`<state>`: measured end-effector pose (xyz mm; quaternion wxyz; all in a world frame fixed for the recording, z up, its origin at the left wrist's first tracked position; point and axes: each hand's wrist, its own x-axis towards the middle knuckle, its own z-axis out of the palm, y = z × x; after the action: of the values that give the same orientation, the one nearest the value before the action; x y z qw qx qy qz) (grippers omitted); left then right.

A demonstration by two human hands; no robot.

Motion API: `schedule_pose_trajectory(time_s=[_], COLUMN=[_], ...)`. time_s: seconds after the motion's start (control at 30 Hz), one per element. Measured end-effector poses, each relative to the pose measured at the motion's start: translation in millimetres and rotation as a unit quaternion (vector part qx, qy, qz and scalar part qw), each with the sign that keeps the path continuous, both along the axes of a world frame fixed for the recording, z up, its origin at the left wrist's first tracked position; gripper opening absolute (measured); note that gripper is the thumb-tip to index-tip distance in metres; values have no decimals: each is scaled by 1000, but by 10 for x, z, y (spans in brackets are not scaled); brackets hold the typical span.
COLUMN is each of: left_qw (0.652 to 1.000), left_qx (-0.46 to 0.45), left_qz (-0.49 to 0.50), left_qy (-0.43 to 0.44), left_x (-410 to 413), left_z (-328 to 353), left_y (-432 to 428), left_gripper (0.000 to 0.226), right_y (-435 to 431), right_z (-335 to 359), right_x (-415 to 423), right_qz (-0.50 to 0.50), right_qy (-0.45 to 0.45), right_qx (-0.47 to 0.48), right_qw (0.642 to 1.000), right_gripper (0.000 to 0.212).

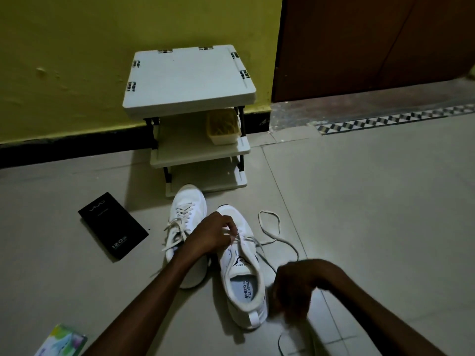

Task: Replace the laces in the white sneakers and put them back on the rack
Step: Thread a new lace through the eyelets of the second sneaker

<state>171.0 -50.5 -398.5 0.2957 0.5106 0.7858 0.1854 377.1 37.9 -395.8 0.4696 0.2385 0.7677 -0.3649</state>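
Right grip (295, 286) blurred beside near sneaker (244, 281), closure unclear. Left grip (213, 232) pinches lace (279, 239) at its eyelets. Second sneaker (189, 209) alongside, both on floor (359, 201) before rack (190, 78).

Left hand (213, 233) on lace (250, 239) of nearer sneaker (232, 258), rack (189, 75) behind

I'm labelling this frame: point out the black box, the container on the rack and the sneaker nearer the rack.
black box (113, 226): head view, its top.
container (223, 139): head view, its front wall.
sneaker nearer the rack (189, 200): head view, its toe.
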Motion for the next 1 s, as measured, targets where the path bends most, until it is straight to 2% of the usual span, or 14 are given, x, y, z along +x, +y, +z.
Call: schedule_pose_trajectory(time_s=[0.07,0.13,0.2,0.23,0.3,0.37,0.5,0.57,0.63,0.67,0.7,0.8,0.9,1.0], left_qw=[1000,1000,1000,1000,1000,1000,1000,999,999,998,997,994,992,989], left_qx=[-4,-12,-16,-15,-11,-7,0,0,-4,-3,-2,-22,-76,-104], left_qz=[3,5,10,12,17,13,2,17,45,58,69,106,100,102], left_qy=[-2,-10,-14,-15,-15,-16,-21,-31,-28,-23,-19,-24,-11,27], left_x=[2,1,-3,1,7,21,45,50,53,48,47,60,131,242], left_z=[-1,-1,-10,-14,-15,-5,35,51,75,83,89,112,148,175], left_y=[20,38,47,51,48,47,30,28,19,7,-3,-64,-95,-97], left_gripper=[14,15,16,15,11,10,12,15,17,17,16,9,35,58], right_y=[175,330,396,398,368,344,412,486,565,591,595,540,434,284], right_z=[18,-66,-201,-278,-421,-501,-596,-521,-388,-312,-216,31,122,148], right_x=[20,60,126,161,216,260,308,297,239,170,86,-232,-491,-649], right_qz=[-93,-138,-90,-52,8,38,13,-110,-276,-326,-345,-278,-206,-180], right_qy=[110,187,185,178,194,234,259,311,394,427,446,471,464,434], right_qx=[74,220,333,343,323,345,396,374,310,277,248,198,201,235], right_qw=[987,948,920,921,926,908,881,867,820,797,788,813,838,851], right_gripper=[20,26,20,18,15,13,14,12,17,19,17,7,19,14])
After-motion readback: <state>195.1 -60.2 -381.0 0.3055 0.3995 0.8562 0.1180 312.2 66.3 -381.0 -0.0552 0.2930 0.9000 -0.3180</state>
